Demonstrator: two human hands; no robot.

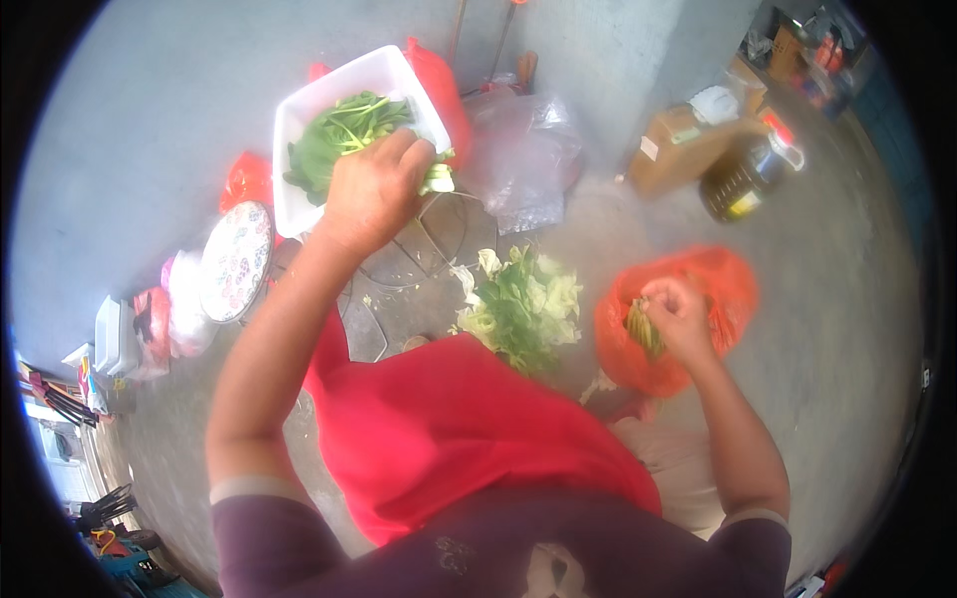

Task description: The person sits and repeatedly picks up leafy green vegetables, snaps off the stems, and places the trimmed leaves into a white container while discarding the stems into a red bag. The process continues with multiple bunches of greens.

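My left hand is closed around the stems of leafy greens at a white plastic basin; the leaves lie inside the basin and pale stem ends stick out by its right rim. On the right, my right hand is over the mouth of an orange plastic bag, with fingertips pinching greenish-yellow stalks. How far these stalks reach into the bag is hidden. Between the two hands, a pile of loose lettuce-like leaves lies on the concrete floor.
A round stool with a patterned seat stands left of the basin. Behind are a red bag and a clear plastic bag. A cardboard box and a large oil bottle stand at upper right. Red cloth covers my lap.
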